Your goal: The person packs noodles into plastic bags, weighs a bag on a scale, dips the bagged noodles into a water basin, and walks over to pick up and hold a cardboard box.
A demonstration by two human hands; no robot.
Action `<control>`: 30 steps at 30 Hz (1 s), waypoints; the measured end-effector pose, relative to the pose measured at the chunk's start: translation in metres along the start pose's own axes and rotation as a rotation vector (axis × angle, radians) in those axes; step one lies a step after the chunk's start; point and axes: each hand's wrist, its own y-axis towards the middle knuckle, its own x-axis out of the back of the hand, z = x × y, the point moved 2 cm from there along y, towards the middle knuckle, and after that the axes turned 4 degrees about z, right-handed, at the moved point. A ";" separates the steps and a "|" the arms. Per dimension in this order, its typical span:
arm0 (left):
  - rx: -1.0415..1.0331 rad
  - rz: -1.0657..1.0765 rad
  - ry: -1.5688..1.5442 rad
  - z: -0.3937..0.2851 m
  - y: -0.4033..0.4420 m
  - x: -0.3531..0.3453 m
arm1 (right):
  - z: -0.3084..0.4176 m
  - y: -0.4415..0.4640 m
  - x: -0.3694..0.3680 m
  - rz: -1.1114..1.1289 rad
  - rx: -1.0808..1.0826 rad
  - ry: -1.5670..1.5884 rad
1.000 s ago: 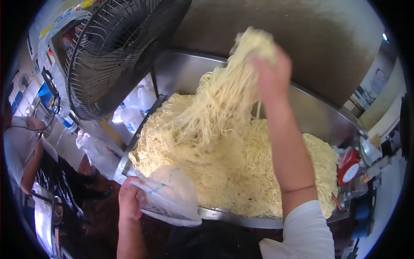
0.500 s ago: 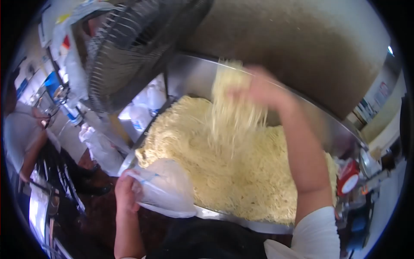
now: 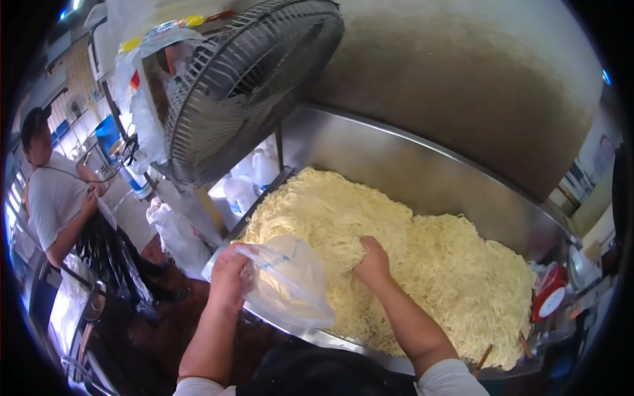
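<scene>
Over the left half of the tray (image 3: 370,152), our right grip (image 3: 374,264) dips into the noodles (image 3: 465,280), its forearm slanting up and leftward from the near right. Its thumb side shows on top, but the other fingers are lost among the strands, so we cannot tell whether it is clamped on a bunch or only resting loosely there. Our left grip (image 3: 229,277) is closed on the gathered edge of the bag (image 3: 294,280), at the near left corner of the tray. We judge that the relation that counts most is the short one between right grip and bag: the bag lies to the left of the right grip and a little nearer to us, close but apart, with a strip of noodles between. Its long axis runs from the left grip rightward and slightly toward us, across the near rim; we cannot tell whether its underside touches the heap, nor quite which way its mouth faces. As for the noodles, they lie all about the right grip, beyond it and on both sides. Their heap stretches lengthwise from the jugs (image 3: 264,170) at far left to the red scale (image 3: 549,294) at near right, with the greater part to the right of that grip.
</scene>
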 end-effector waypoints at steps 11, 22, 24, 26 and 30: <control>-0.021 0.311 -0.008 0.054 0.047 0.085 | 0.096 0.045 0.158 -0.411 0.122 0.709; -0.779 0.435 0.386 0.014 -0.018 -0.013 | 0.184 0.098 0.281 -0.445 0.526 1.050; -0.344 0.289 0.162 0.015 0.026 0.002 | 0.159 0.091 0.254 -0.428 0.475 0.987; 0.067 0.120 -0.061 0.013 0.056 0.013 | 0.132 0.074 0.224 -0.319 0.440 0.816; -0.088 0.096 -0.075 -0.011 0.097 -0.024 | 0.081 0.027 0.171 -0.038 0.299 0.673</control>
